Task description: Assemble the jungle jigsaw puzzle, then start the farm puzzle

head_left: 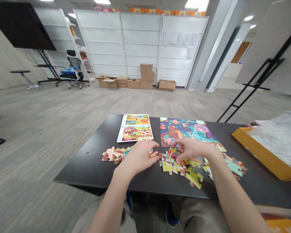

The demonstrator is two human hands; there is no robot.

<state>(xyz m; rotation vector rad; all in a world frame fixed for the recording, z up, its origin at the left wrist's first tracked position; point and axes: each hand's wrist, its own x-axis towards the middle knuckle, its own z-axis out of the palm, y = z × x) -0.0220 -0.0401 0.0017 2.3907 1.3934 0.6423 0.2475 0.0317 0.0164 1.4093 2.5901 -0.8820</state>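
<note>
A small jigsaw piece point(154, 153) sits at about 3 o'clock from the palm of my left hand point(138, 158), pinched, as far as I can see, between thumb and fingertips. A piece this small seems to call for the fingertips alone. My right hand point(192, 149) arches over a heap of jigsaw pieces point(177, 170), its thumb and forefinger apart. They reach down at about 9 o'clock from that hand, though I cannot tell whether they hold a piece. The heap lies between my hands, so either can reach it. At 9 o'clock from my left hand lie some cow-patterned pieces point(112, 154), apart from the heap. At 12 o'clock, a printed picture sheet point(135, 128) lies flat and face up, easy to glance at, beside a colourful jigsaw puzzle point(186, 131). All this rests on a black table point(87, 168), with a yellow box point(257, 156) at 3 o'clock.
</note>
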